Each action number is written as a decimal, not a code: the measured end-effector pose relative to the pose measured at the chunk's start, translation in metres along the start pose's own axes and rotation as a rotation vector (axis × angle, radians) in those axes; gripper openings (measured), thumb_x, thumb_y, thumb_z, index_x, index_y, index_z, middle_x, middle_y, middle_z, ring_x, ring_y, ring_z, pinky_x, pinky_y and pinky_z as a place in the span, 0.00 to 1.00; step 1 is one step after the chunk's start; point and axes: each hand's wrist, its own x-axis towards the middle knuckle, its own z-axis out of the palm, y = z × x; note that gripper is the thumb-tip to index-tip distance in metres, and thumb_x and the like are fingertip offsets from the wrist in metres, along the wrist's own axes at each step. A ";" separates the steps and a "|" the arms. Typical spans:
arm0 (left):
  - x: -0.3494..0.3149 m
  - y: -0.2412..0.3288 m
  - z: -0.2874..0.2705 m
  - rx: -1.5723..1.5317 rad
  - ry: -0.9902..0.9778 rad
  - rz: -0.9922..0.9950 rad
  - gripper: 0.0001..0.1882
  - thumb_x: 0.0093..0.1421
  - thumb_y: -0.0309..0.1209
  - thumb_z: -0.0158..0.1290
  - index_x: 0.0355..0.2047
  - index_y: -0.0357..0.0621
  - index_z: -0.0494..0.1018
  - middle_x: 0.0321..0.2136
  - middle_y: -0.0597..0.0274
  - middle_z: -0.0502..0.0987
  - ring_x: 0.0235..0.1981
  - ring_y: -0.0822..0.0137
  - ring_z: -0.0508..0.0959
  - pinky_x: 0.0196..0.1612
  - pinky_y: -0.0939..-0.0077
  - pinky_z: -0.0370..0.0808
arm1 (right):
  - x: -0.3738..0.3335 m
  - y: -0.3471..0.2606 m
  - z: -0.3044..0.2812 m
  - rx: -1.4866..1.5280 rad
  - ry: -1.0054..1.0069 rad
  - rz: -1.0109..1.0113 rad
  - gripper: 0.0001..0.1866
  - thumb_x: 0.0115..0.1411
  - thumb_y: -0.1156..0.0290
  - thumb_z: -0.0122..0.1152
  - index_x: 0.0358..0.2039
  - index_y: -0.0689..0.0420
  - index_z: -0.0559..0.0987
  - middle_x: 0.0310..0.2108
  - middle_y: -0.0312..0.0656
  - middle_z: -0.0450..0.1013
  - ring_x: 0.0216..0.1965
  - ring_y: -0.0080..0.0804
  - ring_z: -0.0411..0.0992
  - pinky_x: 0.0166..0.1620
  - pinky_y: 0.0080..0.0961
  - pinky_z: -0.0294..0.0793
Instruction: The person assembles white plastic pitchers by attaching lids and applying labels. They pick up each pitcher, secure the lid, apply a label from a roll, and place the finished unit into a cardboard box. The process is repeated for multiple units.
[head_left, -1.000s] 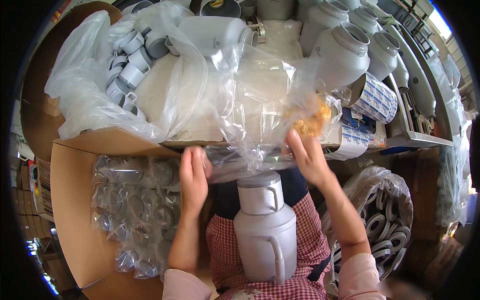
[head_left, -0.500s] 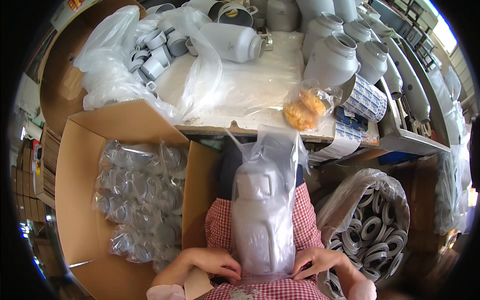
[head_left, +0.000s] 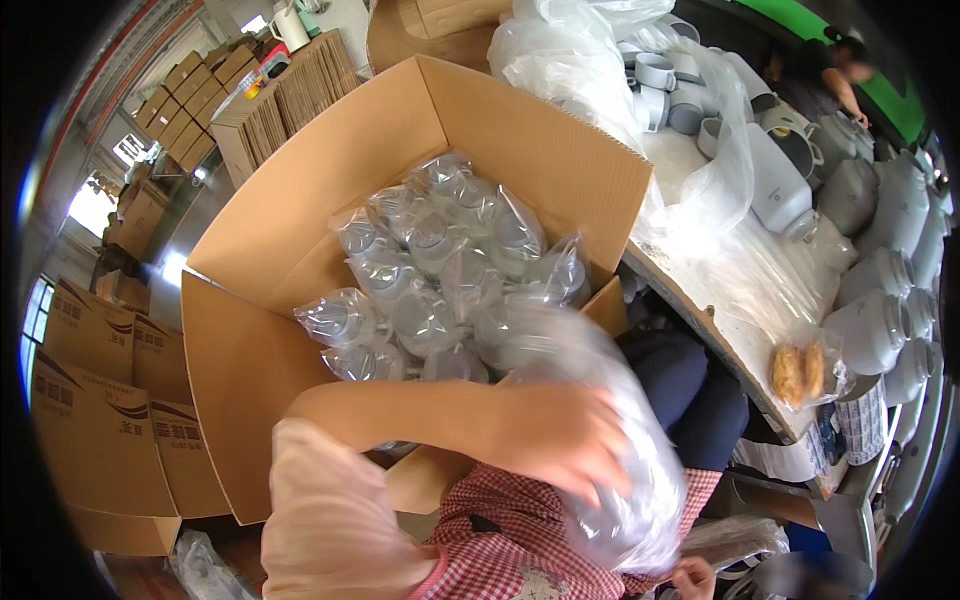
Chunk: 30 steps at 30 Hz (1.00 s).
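Note:
A grey vacuum jug in a clear plastic bag (head_left: 640,480) lies tilted across my lap, its upper end over the near right side of an open carton (head_left: 240,390). My left hand (head_left: 575,440) reaches across with its fingers wrapped over the jug's side; both are smeared by motion. Beside the jug's lower end is my right hand (head_left: 693,578), partly cut off by the picture's edge, with its fingers curled. Whether it pinches anything does not show. Inside the carton stand several bagged grey jugs (head_left: 430,325) in rows, packed side by side.
A workbench (head_left: 690,290) on the right bears grey cups (head_left: 655,72), unbagged jugs (head_left: 870,325), plastic sheets and bagged fried snacks (head_left: 797,372). Closed cartons (head_left: 100,410) are stacked at left, flattened cardboard (head_left: 285,110) behind. Another person (head_left: 835,80) works at the far right.
My view has swung left toward the carton. The bagged jug has tipped from upright on my lap toward the carton. My left hand has moved from the bag's bottom edge onto the jug's side.

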 end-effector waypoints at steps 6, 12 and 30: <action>-0.206 0.023 -0.136 0.277 0.746 -1.422 0.18 0.65 0.34 0.65 0.53 0.43 0.83 0.41 0.58 0.87 0.41 0.67 0.85 0.45 0.71 0.81 | 0.067 -0.017 0.008 0.195 0.194 0.071 0.07 0.73 0.68 0.60 0.36 0.54 0.80 0.30 0.29 0.73 0.33 0.18 0.70 0.37 0.14 0.68; -0.443 -0.090 -0.110 1.284 -0.246 -1.836 0.13 0.59 0.44 0.64 0.33 0.49 0.86 0.34 0.51 0.86 0.37 0.50 0.86 0.51 0.48 0.77 | 0.097 -0.051 0.007 0.091 0.172 0.025 0.08 0.70 0.70 0.62 0.33 0.57 0.80 0.29 0.30 0.74 0.32 0.18 0.70 0.37 0.18 0.69; -0.491 -0.241 -0.064 1.019 0.225 -1.704 0.06 0.67 0.27 0.53 0.38 0.38 0.77 0.34 0.50 0.81 0.38 0.48 0.80 0.41 0.55 0.74 | 0.092 -0.126 -0.014 -0.332 0.966 -0.333 0.14 0.75 0.65 0.57 0.34 0.61 0.80 0.29 0.36 0.77 0.30 0.22 0.76 0.37 0.22 0.75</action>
